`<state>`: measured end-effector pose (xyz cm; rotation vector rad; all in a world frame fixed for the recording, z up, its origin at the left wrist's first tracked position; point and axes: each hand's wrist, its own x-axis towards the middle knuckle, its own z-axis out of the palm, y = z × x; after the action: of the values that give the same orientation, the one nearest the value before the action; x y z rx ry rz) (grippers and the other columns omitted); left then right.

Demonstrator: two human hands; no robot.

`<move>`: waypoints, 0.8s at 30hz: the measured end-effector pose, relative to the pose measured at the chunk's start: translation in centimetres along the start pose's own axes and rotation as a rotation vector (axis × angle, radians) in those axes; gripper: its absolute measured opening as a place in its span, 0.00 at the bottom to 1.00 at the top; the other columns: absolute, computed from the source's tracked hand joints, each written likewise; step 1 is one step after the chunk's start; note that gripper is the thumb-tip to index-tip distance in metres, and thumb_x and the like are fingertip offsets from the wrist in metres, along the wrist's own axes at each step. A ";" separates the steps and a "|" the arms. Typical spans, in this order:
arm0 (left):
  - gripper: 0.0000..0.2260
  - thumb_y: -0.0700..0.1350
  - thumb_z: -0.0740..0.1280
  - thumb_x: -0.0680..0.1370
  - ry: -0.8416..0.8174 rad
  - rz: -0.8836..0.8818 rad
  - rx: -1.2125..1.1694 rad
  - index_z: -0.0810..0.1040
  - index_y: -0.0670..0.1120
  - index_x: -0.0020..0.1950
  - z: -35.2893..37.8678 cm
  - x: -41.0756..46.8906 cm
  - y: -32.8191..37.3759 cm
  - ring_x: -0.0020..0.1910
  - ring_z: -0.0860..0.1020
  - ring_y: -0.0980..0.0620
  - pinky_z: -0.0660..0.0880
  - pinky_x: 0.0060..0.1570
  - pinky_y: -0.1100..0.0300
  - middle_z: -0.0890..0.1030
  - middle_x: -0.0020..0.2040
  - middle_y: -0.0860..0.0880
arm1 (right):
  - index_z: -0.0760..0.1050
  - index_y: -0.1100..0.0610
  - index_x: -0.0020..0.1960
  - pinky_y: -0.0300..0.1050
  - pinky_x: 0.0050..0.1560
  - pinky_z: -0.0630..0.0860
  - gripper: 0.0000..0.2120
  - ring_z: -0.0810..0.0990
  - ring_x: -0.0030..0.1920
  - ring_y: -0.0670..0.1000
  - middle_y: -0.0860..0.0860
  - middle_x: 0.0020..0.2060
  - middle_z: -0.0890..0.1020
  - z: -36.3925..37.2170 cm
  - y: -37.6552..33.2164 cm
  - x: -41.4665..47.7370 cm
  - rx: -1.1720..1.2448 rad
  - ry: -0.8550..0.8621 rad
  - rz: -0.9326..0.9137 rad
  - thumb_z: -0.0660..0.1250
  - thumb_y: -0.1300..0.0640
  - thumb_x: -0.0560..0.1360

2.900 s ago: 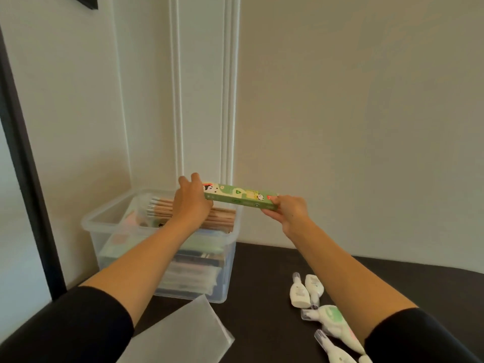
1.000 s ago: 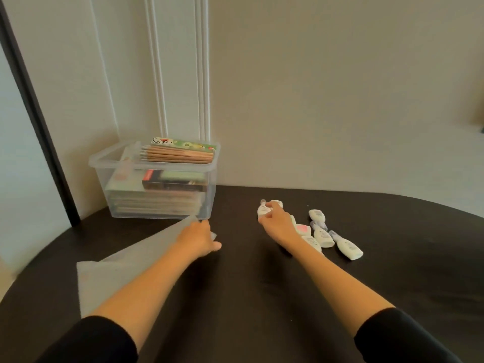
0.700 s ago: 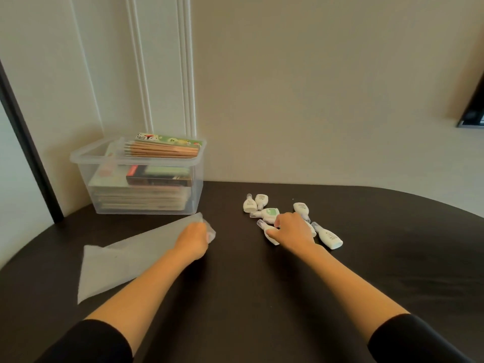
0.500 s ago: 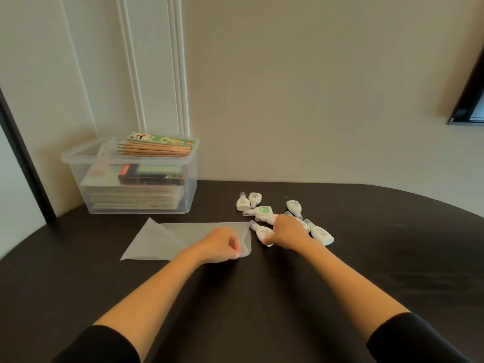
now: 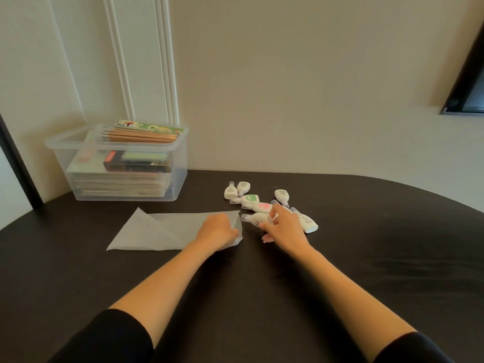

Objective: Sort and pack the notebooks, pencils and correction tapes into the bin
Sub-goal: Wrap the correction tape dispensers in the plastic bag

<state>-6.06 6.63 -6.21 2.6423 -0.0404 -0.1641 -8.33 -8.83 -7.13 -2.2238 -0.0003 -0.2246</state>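
Observation:
A clear plastic bin (image 5: 62, 144) stands at the back left, with stacked notebooks (image 5: 117, 183) inside, loose pencils (image 5: 138, 136) on top and a green pencil box (image 5: 153, 126) behind them. Several white correction tapes lie on the dark table, among them a green-marked one (image 5: 250, 199) and a pink-marked one (image 5: 262, 206). My right hand (image 5: 285, 229) reaches into this cluster, its fingers curled round the rear end of a white correction tape (image 5: 254, 218). My left hand (image 5: 218, 231) grips the right end of a translucent plastic bag (image 5: 162, 231) lying flat just left of the tapes.
The dark table (image 5: 366, 258) curves away at the right and meets a cream wall behind. A dark frame edge (image 5: 18, 163) stands left of the bin. A dark screen corner (image 5: 468, 95) shows at the upper right.
The green pencil box went into the bin from both hands. My left hand then dragged the plastic bag rightward up to the tapes. My right hand closed on a white tape.

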 end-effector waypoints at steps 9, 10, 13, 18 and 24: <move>0.08 0.45 0.60 0.78 0.246 0.147 -0.256 0.74 0.47 0.40 1.9 0.1 0.2 0.37 0.76 0.51 0.74 0.37 0.58 0.76 0.34 0.50 | 0.71 0.47 0.44 0.32 0.39 0.76 0.11 0.80 0.38 0.43 0.45 0.40 0.79 -0.1 1.7 -0.9 0.170 0.074 -0.141 0.70 0.61 0.72; 0.09 0.45 0.60 0.79 0.285 0.168 -0.226 0.73 0.48 0.39 2.2 0.2 0.2 0.37 0.74 0.51 0.72 0.36 0.58 0.73 0.33 0.52 | 0.71 0.46 0.43 0.30 0.38 0.74 0.12 0.80 0.38 0.41 0.43 0.40 0.78 0.0 1.8 -0.9 0.173 0.073 -0.154 0.70 0.62 0.72; 0.09 0.46 0.59 0.79 0.313 0.234 -0.214 0.71 0.49 0.39 3.1 0.3 0.3 0.34 0.71 0.54 0.70 0.36 0.59 0.71 0.32 0.53 | 0.71 0.44 0.42 0.27 0.38 0.73 0.14 0.79 0.41 0.40 0.45 0.43 0.79 0.2 1.7 -0.5 0.203 0.048 -0.172 0.69 0.63 0.72; 0.10 0.44 0.61 0.78 0.384 0.314 -0.295 0.70 0.48 0.36 4.0 0.6 0.0 0.32 0.70 0.55 0.66 0.32 0.61 0.71 0.30 0.53 | 0.73 0.43 0.41 0.27 0.40 0.72 0.14 0.80 0.43 0.41 0.46 0.43 0.81 -0.1 2.4 0.4 0.146 0.037 -0.223 0.69 0.62 0.71; 0.15 0.40 0.58 0.77 0.300 0.352 -0.336 0.66 0.49 0.30 3.8 0.8 0.4 0.40 0.66 0.57 0.61 0.34 0.66 0.68 0.35 0.55 | 0.80 0.62 0.54 0.39 0.52 0.76 0.13 0.79 0.47 0.51 0.56 0.51 0.79 0.7 2.5 0.3 -0.140 0.094 -0.514 0.68 0.69 0.71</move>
<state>-5.69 4.45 -9.39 2.2538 -0.3432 0.3165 -7.68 -9.83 -9.41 -2.3146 -0.5237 -0.6246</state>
